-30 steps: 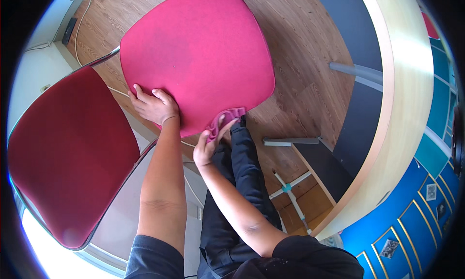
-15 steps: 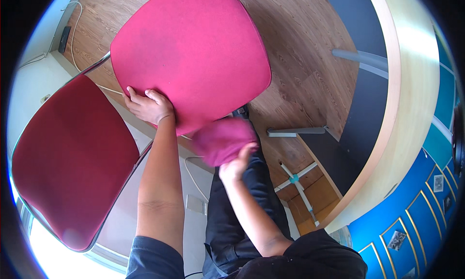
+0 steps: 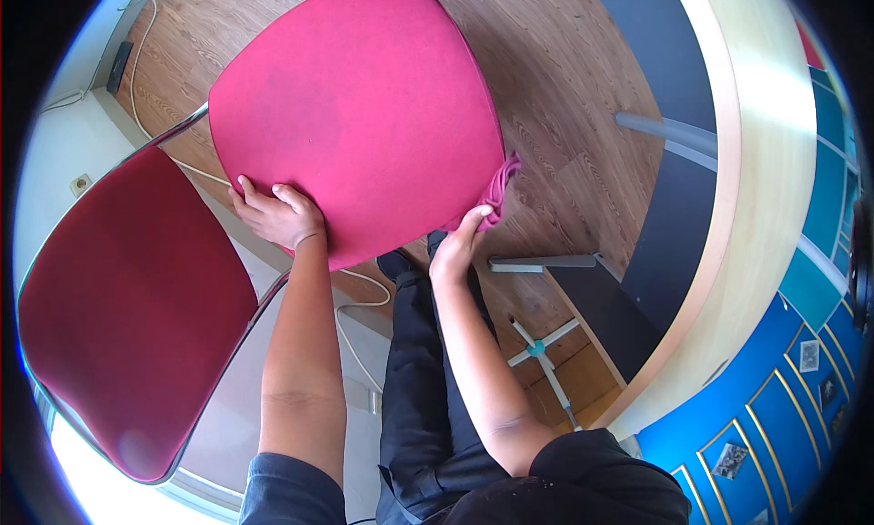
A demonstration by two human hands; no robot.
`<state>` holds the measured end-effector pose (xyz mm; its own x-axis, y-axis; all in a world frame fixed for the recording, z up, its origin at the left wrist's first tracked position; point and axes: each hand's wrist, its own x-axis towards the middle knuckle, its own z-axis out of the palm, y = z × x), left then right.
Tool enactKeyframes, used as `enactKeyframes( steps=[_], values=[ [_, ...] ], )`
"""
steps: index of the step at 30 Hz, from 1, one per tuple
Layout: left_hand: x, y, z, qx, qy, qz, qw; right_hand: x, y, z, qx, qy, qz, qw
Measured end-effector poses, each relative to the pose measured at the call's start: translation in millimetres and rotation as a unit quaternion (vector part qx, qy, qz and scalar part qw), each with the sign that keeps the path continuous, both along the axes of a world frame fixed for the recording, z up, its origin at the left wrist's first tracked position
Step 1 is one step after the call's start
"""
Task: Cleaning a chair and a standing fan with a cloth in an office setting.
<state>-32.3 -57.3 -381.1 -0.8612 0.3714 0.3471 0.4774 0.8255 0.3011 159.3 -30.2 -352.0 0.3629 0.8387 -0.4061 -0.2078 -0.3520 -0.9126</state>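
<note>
A chair with a pinkish-red padded seat (image 3: pixel 355 115) and a darker red backrest (image 3: pixel 137 311) stands before me. My left hand (image 3: pixel 284 217) rests on the seat's edge nearest the backrest, fingers stretched out and thumb apart. At the seat's near right corner, my right hand (image 3: pixel 458 249) grips a crumpled magenta cloth (image 3: pixel 494 195). The cloth bunches against the side of the seat, its top end sticking out past the edge. My right fingers are partly hidden beneath the corner; the thumb shows on top.
To the right curves a pale wooden table (image 3: pixel 774 161) with dark panels and grey metal legs under it. A white star-shaped base (image 3: pixel 537 349) stands below it. A white cable (image 3: pixel 350 311) runs along the wood-look floor (image 3: pixel 583 170). My legs (image 3: pixel 419 370) are close to the seat.
My right hand has moved up and slightly right, bringing the cloth from in front of the seat to its right corner edge. My left hand stays on the seat.
</note>
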Motion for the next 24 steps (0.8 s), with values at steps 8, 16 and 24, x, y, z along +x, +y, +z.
enactKeyframes(
  steps=[8,16,24],
  values=[
    [-1,0,5,0.011,-0.013,-0.01,1.0,8,40,-4,0.079,-0.142,0.058,0.985],
    [-3,-4,5,0.007,-0.028,-0.003,1.0,34,121,-1,-0.045,-0.308,0.266,0.912],
    [-1,-2,8,0.013,-0.047,-0.018,0.999,-57,253,13,-0.113,-0.211,0.408,0.881]
  ],
)
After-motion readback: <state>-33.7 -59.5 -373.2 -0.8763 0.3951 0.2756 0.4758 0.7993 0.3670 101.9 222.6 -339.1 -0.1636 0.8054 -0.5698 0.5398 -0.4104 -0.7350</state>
